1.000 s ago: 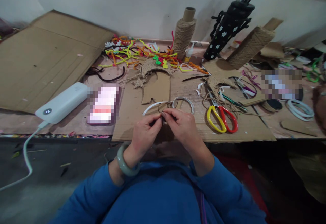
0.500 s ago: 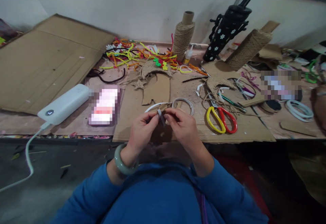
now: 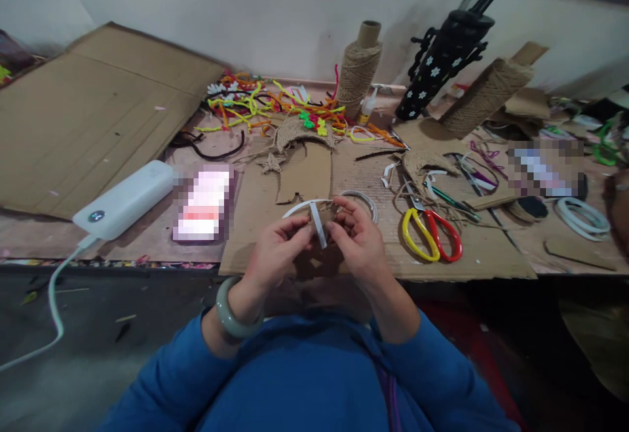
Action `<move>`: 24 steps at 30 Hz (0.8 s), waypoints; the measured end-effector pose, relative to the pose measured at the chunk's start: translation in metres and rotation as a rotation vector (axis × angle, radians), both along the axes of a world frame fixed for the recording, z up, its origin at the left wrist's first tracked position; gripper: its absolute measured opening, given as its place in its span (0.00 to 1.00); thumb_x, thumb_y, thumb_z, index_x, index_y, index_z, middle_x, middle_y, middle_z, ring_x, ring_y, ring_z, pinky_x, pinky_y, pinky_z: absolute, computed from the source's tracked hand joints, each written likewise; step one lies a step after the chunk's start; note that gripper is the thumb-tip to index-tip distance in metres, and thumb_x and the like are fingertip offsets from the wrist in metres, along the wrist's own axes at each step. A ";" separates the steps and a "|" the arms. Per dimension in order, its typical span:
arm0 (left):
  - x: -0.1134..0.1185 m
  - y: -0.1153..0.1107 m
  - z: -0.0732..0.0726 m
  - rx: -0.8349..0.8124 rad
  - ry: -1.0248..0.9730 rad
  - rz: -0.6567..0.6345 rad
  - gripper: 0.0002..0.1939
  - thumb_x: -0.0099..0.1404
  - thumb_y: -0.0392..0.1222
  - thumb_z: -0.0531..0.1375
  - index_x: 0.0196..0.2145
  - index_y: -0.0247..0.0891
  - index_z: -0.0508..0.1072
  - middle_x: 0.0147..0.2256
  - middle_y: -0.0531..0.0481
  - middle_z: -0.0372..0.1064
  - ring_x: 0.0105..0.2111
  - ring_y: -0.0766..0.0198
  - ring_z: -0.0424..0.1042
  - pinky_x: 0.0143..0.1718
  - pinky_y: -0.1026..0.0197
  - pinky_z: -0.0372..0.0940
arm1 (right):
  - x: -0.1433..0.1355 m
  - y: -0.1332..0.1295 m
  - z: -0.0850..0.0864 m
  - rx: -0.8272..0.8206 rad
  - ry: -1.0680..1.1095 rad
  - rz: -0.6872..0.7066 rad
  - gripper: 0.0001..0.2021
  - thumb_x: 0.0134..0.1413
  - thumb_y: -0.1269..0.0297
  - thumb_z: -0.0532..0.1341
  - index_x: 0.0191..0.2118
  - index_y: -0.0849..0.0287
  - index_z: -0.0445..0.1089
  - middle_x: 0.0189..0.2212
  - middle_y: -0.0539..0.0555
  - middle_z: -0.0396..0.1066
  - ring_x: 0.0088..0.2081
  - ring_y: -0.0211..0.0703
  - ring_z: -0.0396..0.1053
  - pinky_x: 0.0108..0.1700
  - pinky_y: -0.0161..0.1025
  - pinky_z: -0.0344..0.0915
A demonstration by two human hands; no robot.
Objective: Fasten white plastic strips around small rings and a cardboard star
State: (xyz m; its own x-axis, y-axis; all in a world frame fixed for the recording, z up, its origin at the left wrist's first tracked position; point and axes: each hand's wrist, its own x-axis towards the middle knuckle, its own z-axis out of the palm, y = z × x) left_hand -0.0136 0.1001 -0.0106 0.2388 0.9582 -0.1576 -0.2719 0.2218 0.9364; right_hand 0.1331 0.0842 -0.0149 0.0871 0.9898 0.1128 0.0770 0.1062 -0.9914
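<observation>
The left hand (image 3: 275,252) pinches a narrow whitish strip (image 3: 318,225) above the cardboard sheet (image 3: 472,269); the right hand (image 3: 361,242) curls just beside it (whether its fingertips grip anything, I cannot tell). Yellow-and-red-handled scissors (image 3: 429,216) lie to the right, near a white coil (image 3: 374,212).

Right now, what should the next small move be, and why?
I'd probably bring the right hand in to steady the short pale strip: the left hand appears to pinch it, its near end juts out free, and the right fingertips seem just short of it.
</observation>
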 end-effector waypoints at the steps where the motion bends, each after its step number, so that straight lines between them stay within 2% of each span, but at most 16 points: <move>1: 0.000 0.000 0.001 0.005 0.022 -0.025 0.09 0.53 0.42 0.66 0.33 0.37 0.80 0.27 0.51 0.75 0.24 0.70 0.70 0.27 0.68 0.64 | 0.001 0.000 0.000 0.004 -0.001 -0.004 0.19 0.52 0.65 0.59 0.51 0.54 0.62 0.30 0.48 0.68 0.30 0.37 0.69 0.31 0.36 0.67; 5: 0.002 0.001 0.007 -0.019 0.061 -0.047 0.05 0.50 0.39 0.66 0.28 0.36 0.77 0.21 0.55 0.71 0.21 0.72 0.66 0.24 0.69 0.61 | 0.004 0.000 0.002 -0.007 -0.029 0.014 0.18 0.51 0.65 0.60 0.50 0.54 0.65 0.32 0.50 0.69 0.34 0.40 0.70 0.35 0.38 0.67; 10: 0.003 0.001 0.007 -0.013 0.084 -0.027 0.06 0.48 0.38 0.66 0.25 0.35 0.73 0.22 0.55 0.70 0.22 0.71 0.66 0.25 0.68 0.60 | 0.006 0.000 0.005 0.019 -0.079 0.040 0.17 0.52 0.68 0.60 0.49 0.53 0.66 0.36 0.51 0.72 0.40 0.41 0.71 0.40 0.39 0.69; 17: 0.000 0.001 0.004 0.021 0.095 -0.041 0.05 0.52 0.39 0.65 0.25 0.36 0.73 0.22 0.55 0.70 0.22 0.71 0.67 0.26 0.68 0.61 | 0.007 -0.001 0.006 0.070 -0.174 0.031 0.18 0.53 0.69 0.59 0.50 0.52 0.66 0.37 0.52 0.73 0.38 0.40 0.72 0.38 0.37 0.69; 21: 0.002 0.001 0.003 0.016 0.053 0.039 0.05 0.52 0.39 0.65 0.24 0.36 0.73 0.20 0.56 0.70 0.21 0.72 0.66 0.24 0.69 0.61 | 0.008 -0.005 0.006 0.131 -0.288 -0.072 0.20 0.53 0.66 0.61 0.52 0.52 0.63 0.41 0.53 0.72 0.36 0.39 0.70 0.35 0.36 0.68; 24: 0.003 0.001 0.002 0.006 -0.010 0.092 0.05 0.52 0.41 0.65 0.26 0.36 0.75 0.22 0.55 0.72 0.22 0.71 0.68 0.24 0.70 0.62 | 0.006 -0.008 0.006 0.098 -0.309 -0.039 0.18 0.54 0.65 0.61 0.51 0.53 0.62 0.37 0.52 0.73 0.33 0.38 0.71 0.33 0.35 0.68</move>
State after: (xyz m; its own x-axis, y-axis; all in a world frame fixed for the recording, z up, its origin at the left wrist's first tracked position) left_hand -0.0107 0.1015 -0.0086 0.1514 0.9771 -0.1494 -0.3002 0.1895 0.9349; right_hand 0.1390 0.0759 -0.0089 0.0715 0.9695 0.2346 0.3790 0.1912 -0.9054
